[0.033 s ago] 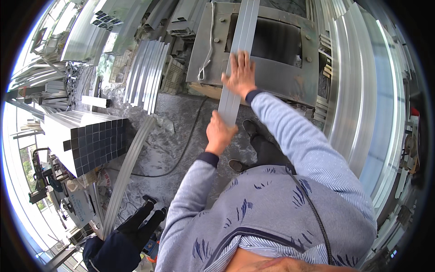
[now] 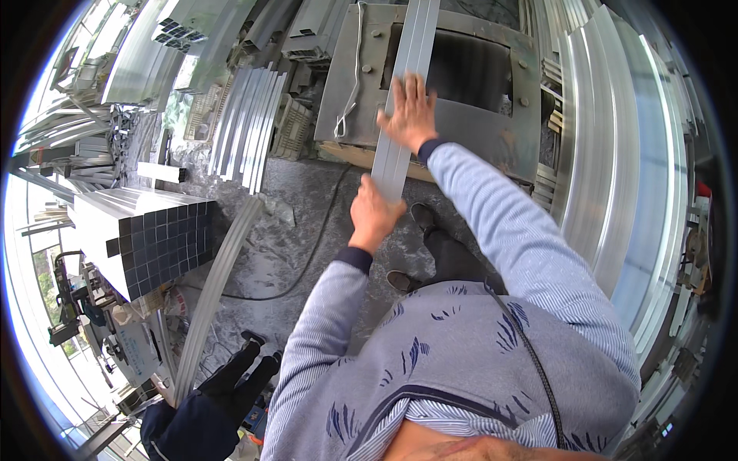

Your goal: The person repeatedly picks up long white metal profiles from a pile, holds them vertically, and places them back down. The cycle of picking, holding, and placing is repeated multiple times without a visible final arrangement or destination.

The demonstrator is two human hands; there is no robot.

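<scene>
A long, pale grey metal profile [image 2: 413,52] with grooves along its length lies over a metal-topped machine table [image 2: 469,127] and its dark rectangular opening. Its near end sticks out past the table's front edge toward me. My left hand [image 2: 374,212] is closed round that near end, with the thumb toward the top; the fingers underneath are partly hidden. Farther along, my right hand [image 2: 410,117] lies flat on the profile's upper face with its fingers spread.
Several long, wide metal profiles [image 2: 596,154] are stacked on the right. To the left lie a bundle of thin profiles [image 2: 246,127], plastic crates [image 2: 290,127] and a wrapped stack of square tubes [image 2: 165,246]. A dark cable [image 2: 307,265] crosses the floor. Another person [image 2: 192,422] is at the lower left.
Both my hands and the profile have shifted slightly away from me, farther over the table. The right hand's fingers are spread a little wider.
</scene>
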